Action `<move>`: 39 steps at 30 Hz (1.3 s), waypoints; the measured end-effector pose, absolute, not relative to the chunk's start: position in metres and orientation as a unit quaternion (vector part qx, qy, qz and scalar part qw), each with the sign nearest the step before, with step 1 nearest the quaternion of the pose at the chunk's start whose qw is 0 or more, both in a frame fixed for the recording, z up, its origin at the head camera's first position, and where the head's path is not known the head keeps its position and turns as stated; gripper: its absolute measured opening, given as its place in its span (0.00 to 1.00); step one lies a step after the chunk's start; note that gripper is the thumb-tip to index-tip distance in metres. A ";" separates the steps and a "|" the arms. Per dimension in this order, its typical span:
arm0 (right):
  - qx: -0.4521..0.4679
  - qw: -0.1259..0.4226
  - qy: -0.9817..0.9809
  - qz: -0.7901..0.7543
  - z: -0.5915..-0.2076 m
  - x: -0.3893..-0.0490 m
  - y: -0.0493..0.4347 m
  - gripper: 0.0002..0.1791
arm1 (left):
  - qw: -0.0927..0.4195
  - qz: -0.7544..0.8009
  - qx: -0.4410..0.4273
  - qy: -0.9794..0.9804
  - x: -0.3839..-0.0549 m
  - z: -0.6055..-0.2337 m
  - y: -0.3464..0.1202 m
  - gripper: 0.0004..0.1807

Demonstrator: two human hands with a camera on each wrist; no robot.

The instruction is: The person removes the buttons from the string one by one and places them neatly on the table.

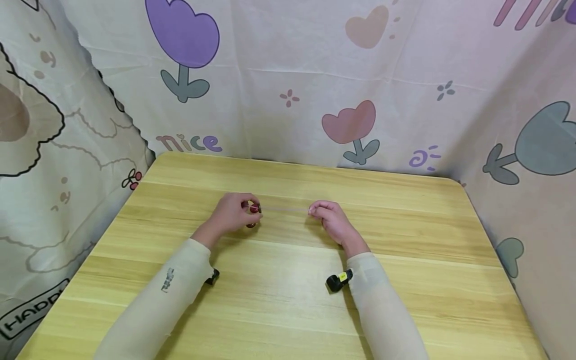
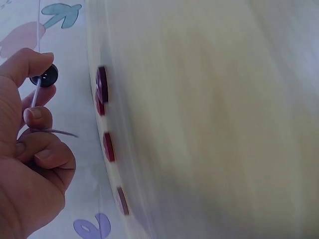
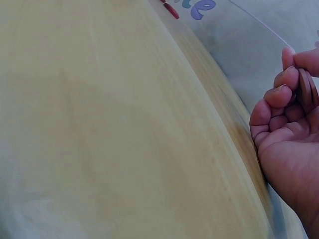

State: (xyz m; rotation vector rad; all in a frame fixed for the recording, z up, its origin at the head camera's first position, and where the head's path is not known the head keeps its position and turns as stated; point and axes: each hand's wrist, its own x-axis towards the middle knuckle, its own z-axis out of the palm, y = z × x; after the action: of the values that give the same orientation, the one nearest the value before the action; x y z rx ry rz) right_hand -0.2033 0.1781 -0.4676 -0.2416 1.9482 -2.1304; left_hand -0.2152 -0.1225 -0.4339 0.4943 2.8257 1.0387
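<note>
Thumb and finger of my left hand [image 1: 236, 212] pinch a shiny black bead [image 2: 48, 76]. A thin pale string [image 1: 285, 208] runs at the bead, and a loose tail of it sticks out past the curled lower fingers in the left wrist view. The string spans the gap to my right hand [image 1: 333, 220], whose thumb and fingertip pinch its other part. Reddish-brown flat discs [image 3: 306, 87] sit within the right hand's curled fingers. Several dark red discs [image 2: 108, 147] lie on the table by the left hand, partly hidden behind it in the head view.
Both hands are over the far half of a light wooden table [image 1: 279, 295]. A patterned cloth [image 1: 270, 60] hangs behind the table and at its sides. Small black cameras [image 1: 337, 281] are worn at the wrists.
</note>
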 end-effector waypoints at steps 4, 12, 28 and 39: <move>-0.087 0.121 0.664 -0.732 -0.468 -0.204 0.178 0.06 | 0.040 0.354 0.163 0.920 -0.215 -0.434 -0.130 0.12; -0.082 0.125 0.661 -0.735 -0.469 -0.204 0.179 0.06 | 0.040 0.350 0.145 0.925 -0.215 -0.432 -0.140 0.14; -0.087 0.127 0.639 -0.754 -0.471 -0.203 0.179 0.07 | 0.011 0.341 0.141 0.929 -0.209 -0.434 -0.166 0.14; -0.089 0.132 0.625 -0.764 -0.472 -0.205 0.179 0.06 | 0.007 0.354 0.123 0.927 -0.205 -0.431 -0.180 0.12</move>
State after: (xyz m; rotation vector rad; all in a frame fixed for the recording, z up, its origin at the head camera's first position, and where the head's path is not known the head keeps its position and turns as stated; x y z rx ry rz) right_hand -0.2047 0.1795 -0.4715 -0.2590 1.8125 -2.2181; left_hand -0.2052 -0.1804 -0.4311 0.3835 2.9011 1.1061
